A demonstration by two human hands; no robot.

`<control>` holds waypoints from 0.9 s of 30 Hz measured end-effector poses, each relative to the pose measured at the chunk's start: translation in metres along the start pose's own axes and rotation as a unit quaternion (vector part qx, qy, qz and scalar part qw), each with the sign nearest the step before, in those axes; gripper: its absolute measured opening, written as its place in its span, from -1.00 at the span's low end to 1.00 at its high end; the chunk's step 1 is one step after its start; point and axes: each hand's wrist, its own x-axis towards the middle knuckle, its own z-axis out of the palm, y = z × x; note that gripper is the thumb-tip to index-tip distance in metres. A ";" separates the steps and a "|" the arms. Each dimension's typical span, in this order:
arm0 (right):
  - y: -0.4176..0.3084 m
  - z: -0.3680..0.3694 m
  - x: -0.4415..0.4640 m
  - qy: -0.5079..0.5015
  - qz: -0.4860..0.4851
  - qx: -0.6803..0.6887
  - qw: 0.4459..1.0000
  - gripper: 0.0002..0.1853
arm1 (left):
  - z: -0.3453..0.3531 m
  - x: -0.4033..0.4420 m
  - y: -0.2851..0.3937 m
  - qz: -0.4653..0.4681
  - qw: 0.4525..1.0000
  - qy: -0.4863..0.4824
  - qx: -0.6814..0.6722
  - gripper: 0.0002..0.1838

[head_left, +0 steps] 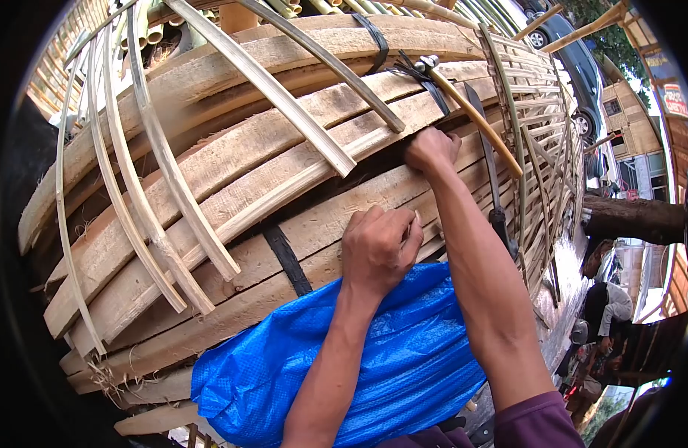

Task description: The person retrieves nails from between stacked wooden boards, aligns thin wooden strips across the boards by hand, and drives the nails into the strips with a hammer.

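My left hand [381,243] is curled closed above the stacked wooden planks [239,160], close to the blue tarp [344,373]; what its fingers hold, if anything, is hidden. My right hand [433,151] reaches to the gap between planks, its fingers bent and partly out of sight behind the wrist. Just beyond it lie a hammer [474,119] with a wooden handle and a long dark blade [484,149] with a black handle. Black strips [287,261] bind the planks.
Thin wood strips [284,97] lie across the planks at the upper left. A bamboo lattice [538,127] stands at the right. Farther off are parked cars [571,52], a tree trunk [635,219] and a seated person [611,310] at the lower right.
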 end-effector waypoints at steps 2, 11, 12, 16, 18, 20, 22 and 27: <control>0.001 0.001 0.001 -0.008 -0.008 -0.012 1.000 -0.69 | 0.000 0.001 0.000 -0.003 1.000 -0.005 0.000 -0.93; 0.003 0.009 0.003 0.034 -0.020 0.018 0.999 -0.71 | 0.001 0.001 0.001 0.002 1.000 -0.001 0.013 -0.93; 0.002 0.009 0.002 0.033 -0.020 0.019 0.999 -0.71 | 0.001 0.000 0.000 0.003 1.000 0.000 0.011 -0.93; 0.000 0.006 0.000 0.037 -0.008 0.020 0.999 -0.71 | 0.001 0.000 0.000 0.006 1.000 0.002 0.006 -0.93; 0.000 0.006 -0.001 0.036 -0.006 0.018 0.999 -0.71 | 0.001 0.000 0.000 0.005 1.000 0.001 0.009 -0.93; 0.001 0.007 0.000 0.034 -0.011 0.027 0.999 -0.70 | 0.002 0.001 0.000 0.002 1.000 0.001 0.012 -0.93; 0.000 0.004 -0.002 0.032 -0.012 0.030 0.999 -0.70 | 0.001 0.001 0.000 0.006 1.000 -0.002 0.017 -0.93; -0.001 -0.002 -0.006 0.018 -0.010 0.033 0.999 -0.68 | 0.001 0.001 0.000 0.006 1.000 0.000 0.016 -0.93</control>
